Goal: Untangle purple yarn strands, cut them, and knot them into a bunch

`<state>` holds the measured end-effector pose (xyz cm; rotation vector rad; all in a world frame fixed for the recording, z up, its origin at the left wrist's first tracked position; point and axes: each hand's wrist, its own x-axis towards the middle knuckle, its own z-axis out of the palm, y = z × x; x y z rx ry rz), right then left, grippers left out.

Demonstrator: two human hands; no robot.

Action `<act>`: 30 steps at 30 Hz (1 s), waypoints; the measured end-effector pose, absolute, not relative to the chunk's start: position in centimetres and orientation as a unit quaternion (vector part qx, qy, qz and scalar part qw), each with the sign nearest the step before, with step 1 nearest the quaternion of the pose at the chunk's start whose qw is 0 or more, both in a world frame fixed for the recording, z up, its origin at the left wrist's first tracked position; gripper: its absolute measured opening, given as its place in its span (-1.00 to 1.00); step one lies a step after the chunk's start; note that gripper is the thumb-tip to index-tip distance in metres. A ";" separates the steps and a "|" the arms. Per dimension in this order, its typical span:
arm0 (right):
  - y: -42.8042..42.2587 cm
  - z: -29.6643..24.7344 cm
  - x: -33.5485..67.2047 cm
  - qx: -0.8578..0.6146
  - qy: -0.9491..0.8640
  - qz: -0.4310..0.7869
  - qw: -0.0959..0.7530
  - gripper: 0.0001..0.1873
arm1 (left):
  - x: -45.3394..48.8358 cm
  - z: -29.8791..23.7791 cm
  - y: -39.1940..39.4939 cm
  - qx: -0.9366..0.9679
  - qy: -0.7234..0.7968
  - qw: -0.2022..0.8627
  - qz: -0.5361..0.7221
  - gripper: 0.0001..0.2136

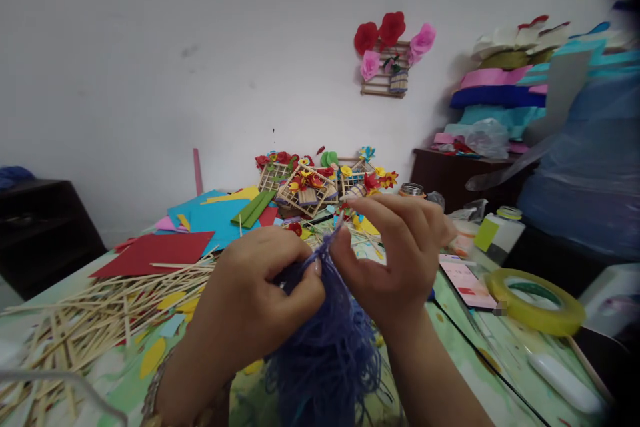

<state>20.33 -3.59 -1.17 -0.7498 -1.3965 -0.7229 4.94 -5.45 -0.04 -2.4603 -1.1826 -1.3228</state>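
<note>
A bundle of blue-purple yarn (330, 347) hangs in loose, curly strands below my hands, over the table's near side. My left hand (265, 293) pinches the gathered top of the yarn between thumb and index finger. Close beside it, my right hand (395, 253) has its thumb and index finger at a thin twisted strand that rises from the gathered top. The other fingers of my right hand are curled. The yarn's lower end runs out of view at the bottom edge.
Thin wooden sticks (65, 340) lie heaped at left beside red paper (165, 253) and blue paper (220, 223). Small lattice frames with paper flowers (307, 190) stand at the back. At right are a phone (467, 283), a yellow tape roll (565, 313) and a black-stemmed tool (490, 360).
</note>
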 end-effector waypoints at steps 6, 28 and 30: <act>-2.9 -1.0 20.2 -0.338 -0.688 -0.142 0.626 -0.89 | 4.7 -0.1 -5.2 -0.802 -0.409 0.045 -0.432 -0.83; -3.6 -0.2 24.2 -0.213 -0.741 0.180 0.611 -0.88 | 3.3 0.1 -3.6 -0.781 -0.293 -0.139 -0.533 -0.89; -3.5 -0.2 24.1 -0.243 -0.757 0.275 0.541 -0.75 | 3.3 0.0 -3.8 -0.754 -0.275 -0.215 -0.556 -0.89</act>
